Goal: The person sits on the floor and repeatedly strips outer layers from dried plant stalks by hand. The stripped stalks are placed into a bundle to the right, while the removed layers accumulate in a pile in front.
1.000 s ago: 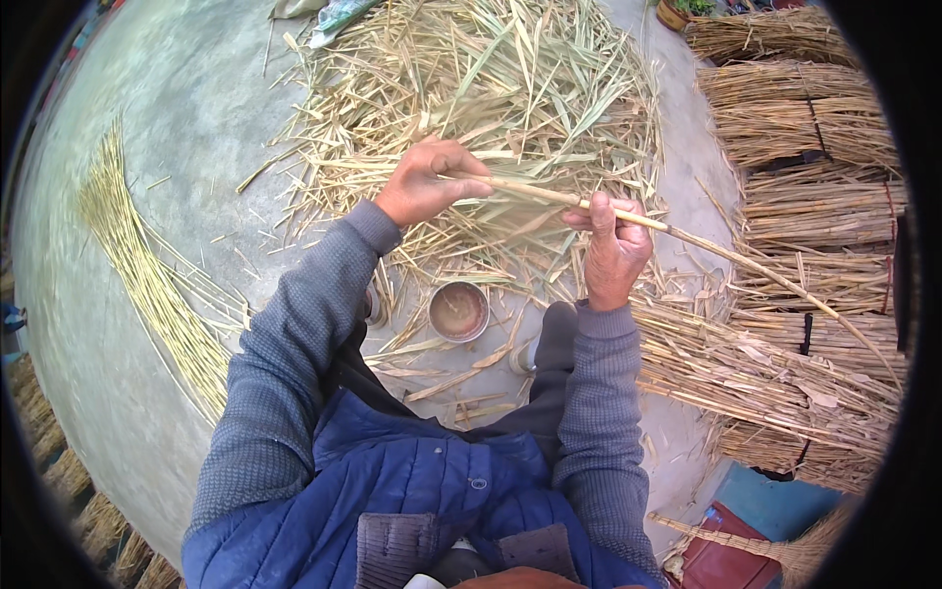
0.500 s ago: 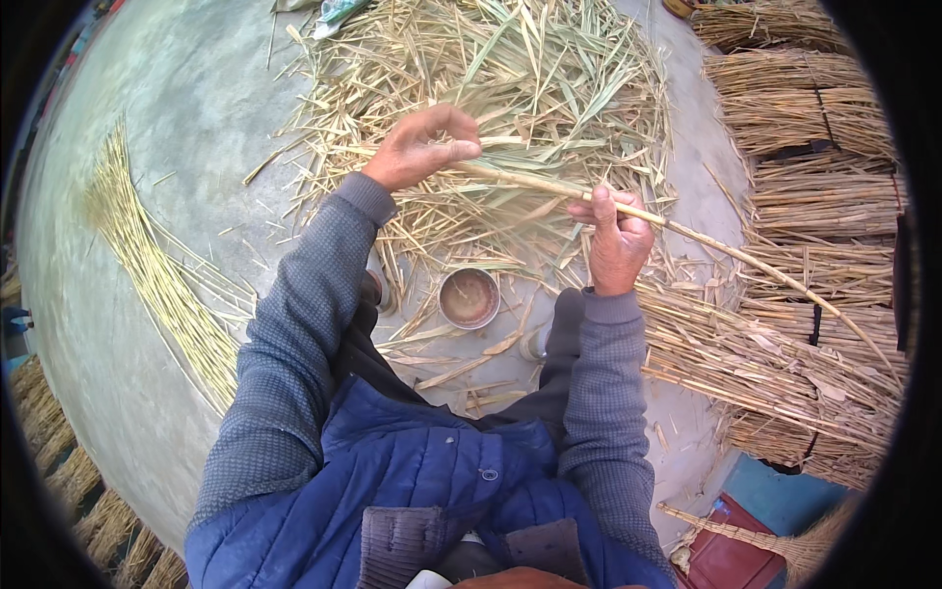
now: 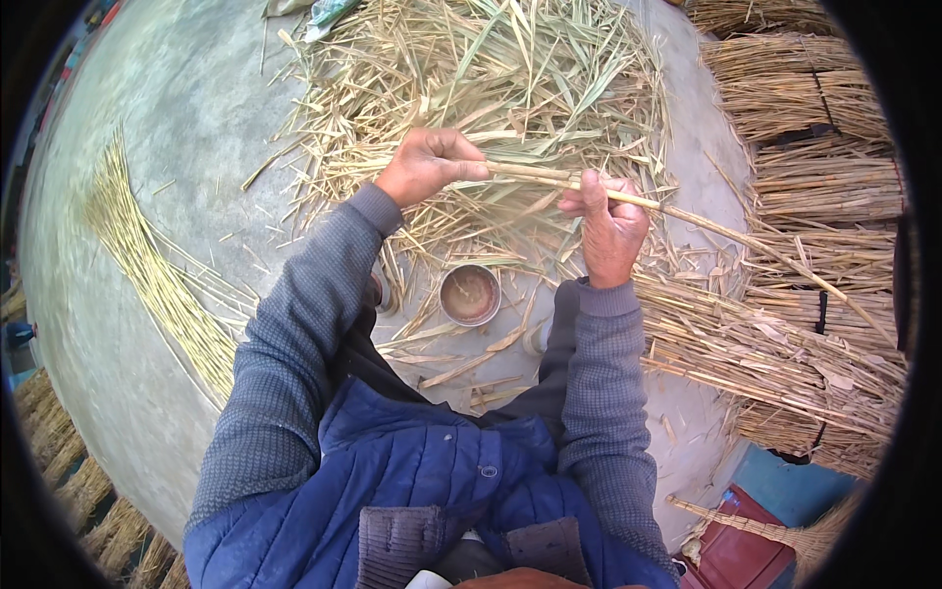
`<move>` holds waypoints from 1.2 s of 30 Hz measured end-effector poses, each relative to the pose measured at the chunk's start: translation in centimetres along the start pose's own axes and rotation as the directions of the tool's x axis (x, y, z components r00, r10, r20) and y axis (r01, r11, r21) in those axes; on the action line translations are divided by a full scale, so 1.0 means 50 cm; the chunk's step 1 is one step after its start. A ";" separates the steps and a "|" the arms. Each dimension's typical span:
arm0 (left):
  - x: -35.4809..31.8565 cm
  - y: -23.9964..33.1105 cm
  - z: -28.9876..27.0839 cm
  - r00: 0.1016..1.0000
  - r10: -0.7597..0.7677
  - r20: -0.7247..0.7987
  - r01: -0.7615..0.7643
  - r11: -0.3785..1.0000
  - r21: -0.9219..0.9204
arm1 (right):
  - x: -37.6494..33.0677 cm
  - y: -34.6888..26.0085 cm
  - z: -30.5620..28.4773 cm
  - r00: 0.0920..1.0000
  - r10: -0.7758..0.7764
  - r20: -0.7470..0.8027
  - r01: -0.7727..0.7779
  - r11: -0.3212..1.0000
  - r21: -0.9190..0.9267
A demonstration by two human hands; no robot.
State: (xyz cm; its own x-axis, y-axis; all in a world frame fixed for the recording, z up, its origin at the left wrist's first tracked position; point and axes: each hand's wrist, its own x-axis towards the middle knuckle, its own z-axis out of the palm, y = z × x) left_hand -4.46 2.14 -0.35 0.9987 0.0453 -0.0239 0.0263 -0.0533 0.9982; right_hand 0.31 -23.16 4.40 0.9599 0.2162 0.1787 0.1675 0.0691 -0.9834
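Now both hands grip one long reed stalk (image 3: 628, 199) at frame centre — left hand (image 3: 428, 165) closed on its end, right hand (image 3: 608, 228) pinching midway. Stripping seems underway; next, probably, sliding along the stalk.

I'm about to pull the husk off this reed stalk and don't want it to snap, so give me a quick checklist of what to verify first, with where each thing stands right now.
1. Left hand closed on the near end of the reed stalk: ok.
2. Right hand pinching the stalk further along: ok.
3. Stalk straight between the hands, no visible kink: ok.
4. Long free end running out to the right over the bundled reeds without snagging: cannot tell.
5. Small round cup on the ground sits below the hands, apart from the stalk: ok.
6. Loose husk pile lies beyond the hands, not tangled in the grip: ok.
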 end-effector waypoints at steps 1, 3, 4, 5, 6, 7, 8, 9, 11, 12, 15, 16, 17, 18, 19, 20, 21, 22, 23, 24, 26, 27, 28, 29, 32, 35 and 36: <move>0.002 0.000 -0.010 0.994 -0.039 -0.099 0.028 0.994 -0.108 | -0.002 0.001 -0.002 1.000 0.014 -0.001 -0.014 1.000 -0.008; 0.008 0.001 -0.042 0.968 -0.116 -0.221 0.036 0.941 -0.337 | -0.006 0.003 -0.006 1.000 0.021 0.016 -0.020 0.999 -0.024; 0.010 0.007 -0.075 0.954 -0.078 -0.291 -0.019 0.948 -0.319 | -0.006 0.001 -0.014 0.996 0.084 -0.021 -0.084 0.996 0.009; 0.012 0.010 -0.102 0.922 -0.031 -0.386 -0.094 0.949 -0.300 | -0.008 0.000 -0.019 0.998 0.062 -0.023 -0.061 0.998 0.031; 0.013 0.003 -0.111 0.925 0.055 -0.375 -0.175 0.940 -0.293 | -0.007 0.000 -0.022 0.998 0.053 -0.027 -0.052 0.998 0.041; 0.017 -0.002 -0.122 0.913 0.047 -0.405 -0.189 0.929 -0.318 | -0.009 0.001 -0.023 0.999 0.039 -0.037 -0.036 0.998 0.055; 0.022 -0.008 -0.131 0.899 0.006 -0.438 -0.174 0.923 -0.344 | -0.009 0.002 -0.023 0.999 0.029 -0.024 -0.029 0.999 0.021; 0.027 -0.013 -0.138 0.879 -0.040 -0.475 -0.157 0.917 -0.367 | -0.010 0.003 -0.021 0.999 0.029 -0.014 -0.029 0.999 0.041; 0.035 -0.023 -0.145 0.841 -0.088 -0.534 -0.200 0.866 -0.458 | -0.010 0.007 -0.016 0.999 0.034 -0.015 -0.032 0.997 0.068; 0.037 -0.024 -0.151 0.839 -0.102 -0.534 -0.208 0.847 -0.490 | -0.010 0.009 -0.013 0.999 0.033 -0.017 -0.031 0.997 0.073; 0.034 -0.011 -0.184 0.811 -0.107 -0.575 -0.301 0.766 -0.568 | -0.006 0.016 -0.013 0.998 0.054 -0.033 -0.052 0.996 0.068; 0.030 0.000 -0.203 0.804 -0.077 -0.589 -0.369 0.713 -0.596 | -0.005 0.018 -0.016 0.997 0.064 -0.052 -0.060 0.996 0.070; 0.026 0.009 -0.213 0.758 -0.102 -0.645 -0.429 0.666 -0.610 | -0.007 0.018 -0.021 0.995 0.076 -0.072 -0.071 0.995 0.072; 0.025 0.016 -0.216 0.682 -0.102 -0.724 -0.404 0.773 -0.489 | -0.007 0.020 -0.024 0.993 0.085 -0.087 -0.079 0.994 0.071; 0.028 0.019 -0.210 0.738 0.012 -0.674 -0.316 0.890 -0.329 | -0.006 0.023 -0.024 0.994 0.096 -0.055 -0.092 0.994 0.067; 0.033 0.019 -0.197 0.760 0.093 -0.643 -0.228 0.965 -0.130 | -0.008 0.026 -0.024 0.994 0.107 -0.026 -0.105 0.993 0.061; 0.046 0.014 -0.172 0.790 0.102 -0.605 -0.081 0.995 0.062 | -0.010 0.028 -0.025 0.992 0.122 -0.017 -0.121 0.992 0.040; 0.059 0.005 -0.139 0.818 0.213 -0.534 -0.001 0.930 0.368 | -0.011 0.032 -0.022 0.993 0.114 0.013 -0.115 0.991 0.070; 0.066 -0.002 -0.115 0.770 0.582 -0.260 -0.101 0.514 0.852 | -0.014 0.036 -0.020 0.992 0.123 0.015 -0.123 0.991 0.055; 0.073 -0.007 -0.097 0.806 0.573 -0.148 -0.130 0.415 0.900 | -0.015 0.039 -0.015 0.993 0.119 0.020 -0.120 0.992 0.043; 0.075 -0.006 -0.091 0.776 0.631 0.019 -0.294 0.336 0.895 | -0.014 0.041 -0.011 0.993 0.105 0.050 -0.108 0.992 0.069; 0.070 -0.003 -0.101 0.822 0.565 -0.078 -0.210 0.426 0.880 | -0.013 0.041 -0.010 0.994 0.107 0.019 -0.108 0.993 0.050; 0.064 0.004 -0.120 0.836 0.530 -0.139 -0.167 0.488 0.857 | -0.011 0.038 -0.015 0.995 0.100 0.006 -0.100 0.994 0.035; 0.055 0.009 -0.140 0.844 0.497 -0.201 -0.123 0.544 0.830 | -0.010 0.036 -0.020 0.995 0.100 -0.019 -0.100 0.995 0.019; 0.029 0.013 -0.181 0.934 0.178 -0.309 0.135 0.624 0.770 | -0.004 0.032 -0.028 0.992 0.126 -0.003 -0.126 0.990 0.065; 0.018 -0.003 -0.166 0.985 0.034 -0.170 0.089 0.742 0.665 | -0.006 0.035 -0.022 0.993 0.117 0.009 -0.117 0.989 0.087; 0.016 -0.011 -0.154 0.994 -0.059 -0.091 0.098 0.839 0.534 | -0.007 0.037 -0.019 0.994 0.113 0.006 -0.113 0.990 0.086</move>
State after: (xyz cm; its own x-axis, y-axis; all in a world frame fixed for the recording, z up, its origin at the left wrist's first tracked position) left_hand -3.99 9.88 -0.49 0.9873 0.1386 -0.0773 0.1436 -0.5734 0.8066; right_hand 0.50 -24.05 2.51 0.9712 0.2287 0.0663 0.0375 0.1280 -0.9911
